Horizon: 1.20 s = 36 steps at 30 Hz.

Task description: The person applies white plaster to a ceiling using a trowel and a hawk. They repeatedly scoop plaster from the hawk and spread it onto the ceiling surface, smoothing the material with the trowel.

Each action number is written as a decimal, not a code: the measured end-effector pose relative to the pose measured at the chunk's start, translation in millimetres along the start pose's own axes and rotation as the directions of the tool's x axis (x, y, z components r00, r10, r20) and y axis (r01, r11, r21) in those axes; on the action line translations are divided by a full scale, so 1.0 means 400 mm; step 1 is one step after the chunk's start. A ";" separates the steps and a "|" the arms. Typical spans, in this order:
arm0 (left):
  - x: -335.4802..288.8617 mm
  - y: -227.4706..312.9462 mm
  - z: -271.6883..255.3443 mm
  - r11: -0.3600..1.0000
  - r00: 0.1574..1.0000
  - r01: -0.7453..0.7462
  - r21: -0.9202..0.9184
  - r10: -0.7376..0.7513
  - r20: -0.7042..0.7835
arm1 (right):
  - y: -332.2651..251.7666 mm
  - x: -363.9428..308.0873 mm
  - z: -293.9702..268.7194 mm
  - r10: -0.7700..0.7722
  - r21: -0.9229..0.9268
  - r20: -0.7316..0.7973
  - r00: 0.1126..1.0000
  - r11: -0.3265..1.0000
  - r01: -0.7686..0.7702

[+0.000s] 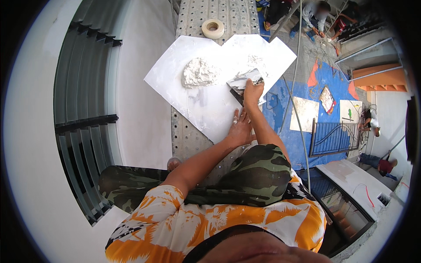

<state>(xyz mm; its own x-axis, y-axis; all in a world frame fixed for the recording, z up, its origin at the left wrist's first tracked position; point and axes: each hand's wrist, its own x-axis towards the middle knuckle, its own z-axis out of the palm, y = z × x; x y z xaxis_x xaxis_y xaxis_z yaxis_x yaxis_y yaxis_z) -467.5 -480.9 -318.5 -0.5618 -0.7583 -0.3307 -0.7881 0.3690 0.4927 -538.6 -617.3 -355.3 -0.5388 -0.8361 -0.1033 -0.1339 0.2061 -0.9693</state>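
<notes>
A white board (pixel 210 115) with an irregular outline lies on the perforated metal plank before me. My right hand (pixel 253 93) is closed round a putty knife, its broad grey blade (pixel 243 79) smeared with white paste and touching the board's right side. Thin white paste (pixel 254 61) is spread just beyond the blade. A dark flat piece (pixel 237 96) shows beneath the blade; whether it belongs to the knife I cannot tell. Left of the knife sits a lumpy mound of white paste (pixel 200 72). My left hand (pixel 240 129) rests at the board's near edge, fingers apart and paste-spotted, holding nothing.
A tape roll (pixel 213 29) lies on the plank (pixel 193 17) beyond the board. Louvred windows (pixel 87 96) line the left wall. At right, far below, are a blue tarp (pixel 324 79), a metal railing (pixel 335 139) and several people. A cable (pixel 302 153) hangs beside the plank.
</notes>
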 end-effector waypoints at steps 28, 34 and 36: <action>0.114 -0.099 -0.029 0.979 0.852 0.182 -0.088 -0.202 -0.484 | -0.109 0.394 -0.081 -0.009 -0.565 0.496 0.869 0.756 0.331; 0.227 -0.126 -0.135 0.979 0.902 0.202 0.016 -0.179 -0.392 | -0.112 0.405 -0.260 0.094 -0.236 0.432 0.897 0.972 0.012; 0.250 -0.132 -0.169 0.983 0.951 0.177 0.051 -0.157 -0.267 | -0.087 0.381 -0.287 0.099 -0.116 0.358 0.929 0.991 -0.061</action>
<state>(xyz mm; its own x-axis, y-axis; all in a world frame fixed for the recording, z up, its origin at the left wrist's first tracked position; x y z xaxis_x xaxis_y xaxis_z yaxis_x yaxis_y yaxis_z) -465.3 -612.5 -323.3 -0.3433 -0.9224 -0.1768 -0.8868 0.2563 0.3846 -711.5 -693.5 -311.9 -0.2162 -0.9379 -0.2713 -0.1965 0.3140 -0.9289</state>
